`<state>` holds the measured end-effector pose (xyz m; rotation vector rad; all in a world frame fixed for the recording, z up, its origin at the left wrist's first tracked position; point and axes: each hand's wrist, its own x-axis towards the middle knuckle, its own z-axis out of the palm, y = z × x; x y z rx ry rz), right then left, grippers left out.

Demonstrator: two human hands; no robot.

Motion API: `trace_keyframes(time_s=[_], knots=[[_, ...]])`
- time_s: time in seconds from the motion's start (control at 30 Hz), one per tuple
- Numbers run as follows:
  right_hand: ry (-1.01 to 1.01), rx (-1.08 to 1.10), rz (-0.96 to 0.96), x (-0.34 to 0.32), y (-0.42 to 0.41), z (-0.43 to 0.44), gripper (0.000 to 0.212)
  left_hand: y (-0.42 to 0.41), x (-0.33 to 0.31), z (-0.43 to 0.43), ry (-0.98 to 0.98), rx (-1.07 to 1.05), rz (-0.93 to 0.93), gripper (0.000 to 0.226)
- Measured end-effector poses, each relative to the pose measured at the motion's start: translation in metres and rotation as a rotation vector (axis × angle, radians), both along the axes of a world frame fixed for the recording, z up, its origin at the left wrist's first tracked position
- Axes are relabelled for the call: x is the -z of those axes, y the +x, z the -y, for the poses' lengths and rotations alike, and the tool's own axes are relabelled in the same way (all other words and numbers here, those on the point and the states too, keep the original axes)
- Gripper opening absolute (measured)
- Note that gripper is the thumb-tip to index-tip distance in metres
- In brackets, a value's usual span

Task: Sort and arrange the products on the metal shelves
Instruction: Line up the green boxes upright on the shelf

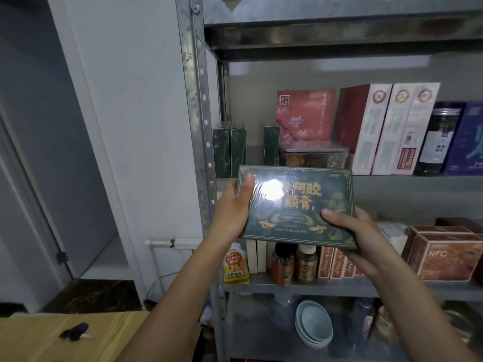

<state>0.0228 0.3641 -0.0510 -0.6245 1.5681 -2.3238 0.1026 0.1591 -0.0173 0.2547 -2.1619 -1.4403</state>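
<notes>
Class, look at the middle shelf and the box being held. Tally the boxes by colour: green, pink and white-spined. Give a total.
Green boxes: 4, three standing on the shelf at and, plus the held green box
Pink box: 1
White-spined boxes: 3, at and
Total: 8

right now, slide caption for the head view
Left hand and right hand grip a green box in front of the metal shelves.
</notes>
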Motion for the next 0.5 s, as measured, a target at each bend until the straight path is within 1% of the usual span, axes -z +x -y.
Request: trace_keyframes(time_s=[0.07, 0.1, 0.2, 0.23, 0.27, 0.37, 0.43, 0.47, 0.5], knots=[[-0.005, 0.062, -0.005, -0.003, 0.001, 0.001, 0.055, 0.003, 0.004, 0.002, -0.447, -0.146, -0.035, 0.089], [-0.014, 0.098, 0.012, -0.005, 0.002, 0.001, 0.055, 0.007, 0.007, 0.001, -0.662, -0.172, -0.1, 0.091], [-0.057, 0.129, 0.096, -0.014, 0.007, 0.004, 0.06, 0.01, 0.019, -0.008, -1.203, -0.085, -0.266, 0.09], [-0.065, 0.11, 0.121, -0.015, 0.011, 0.006, 0.061, 0.007, 0.024, -0.01, -1.317, -0.103, -0.31, 0.089], [-0.065, 0.093, 0.131, -0.016, 0.017, 0.009, 0.061, 0.005, 0.028, -0.012, -1.344, -0.149, -0.351, 0.085], [-0.07, 0.058, 0.064, -0.014, 0.035, 0.013, 0.054, 0.0, 0.033, -0.01, -1.163, -0.286, -0.474, 0.073], [-0.068, 0.026, -0.015, -0.017, 0.046, 0.012, 0.05, -0.002, 0.036, -0.007, -1.022, -0.27, -0.504, 0.072], [-0.07, 0.054, -0.058, -0.02, 0.049, 0.012, 0.053, -0.004, 0.037, -0.006, -0.928, -0.237, -0.509, 0.073], [-0.075, 0.136, -0.102, -0.021, 0.048, 0.012, 0.057, -0.005, 0.038, -0.006, -0.813, -0.187, -0.51, 0.072]])
